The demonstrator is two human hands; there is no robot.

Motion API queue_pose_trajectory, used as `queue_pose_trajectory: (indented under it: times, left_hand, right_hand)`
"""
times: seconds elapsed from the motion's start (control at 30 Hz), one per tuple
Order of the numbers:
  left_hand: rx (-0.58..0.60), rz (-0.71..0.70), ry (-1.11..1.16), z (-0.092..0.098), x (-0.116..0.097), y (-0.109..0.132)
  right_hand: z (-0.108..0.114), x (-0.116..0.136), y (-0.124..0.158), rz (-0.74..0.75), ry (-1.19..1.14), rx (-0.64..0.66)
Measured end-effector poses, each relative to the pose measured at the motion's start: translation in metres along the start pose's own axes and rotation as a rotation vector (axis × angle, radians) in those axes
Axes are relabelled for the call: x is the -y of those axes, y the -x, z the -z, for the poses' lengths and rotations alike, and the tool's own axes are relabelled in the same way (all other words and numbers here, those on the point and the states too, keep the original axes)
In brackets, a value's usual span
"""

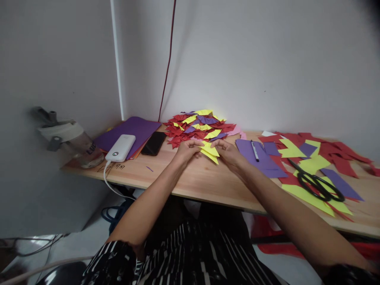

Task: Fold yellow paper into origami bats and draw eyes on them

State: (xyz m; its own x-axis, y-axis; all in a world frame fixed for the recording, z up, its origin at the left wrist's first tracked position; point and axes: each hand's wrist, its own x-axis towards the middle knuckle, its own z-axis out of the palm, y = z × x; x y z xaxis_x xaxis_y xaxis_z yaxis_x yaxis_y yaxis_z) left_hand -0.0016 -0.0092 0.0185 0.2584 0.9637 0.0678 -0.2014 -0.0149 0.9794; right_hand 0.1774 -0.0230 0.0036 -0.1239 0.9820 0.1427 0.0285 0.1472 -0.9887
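Both of my hands rest on the wooden table (190,180) around a folded yellow paper piece (210,152). My left hand (186,149) has its fingers curled and pinches the left side of the piece. My right hand (226,152) holds the right side, fingers bent over the paper. Just behind the hands lies a pile of folded paper shapes (198,127) in red, yellow and purple.
Black scissors (317,184) lie on red, yellow and purple paper scraps (314,162) at the right. A pen (254,150) rests on a purple sheet. At the left are a white power bank (121,147), a black phone (153,143), purple sheets (130,130) and a bottle (78,148).
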Motion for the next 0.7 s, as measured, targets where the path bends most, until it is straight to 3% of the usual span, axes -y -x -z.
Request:
queue_pose_trajectory:
  times: [0.27, 0.7]
  left_hand:
    - [-0.02, 0.026, 0.06, 0.001, -0.004, 0.0]
    - [0.014, 0.07, 0.057, 0.001, -0.006, 0.002]
  right_hand:
    - [-0.001, 0.003, -0.002, -0.054, -0.062, -0.025]
    - [0.001, 0.007, 0.0, 0.034, 0.023, 0.003]
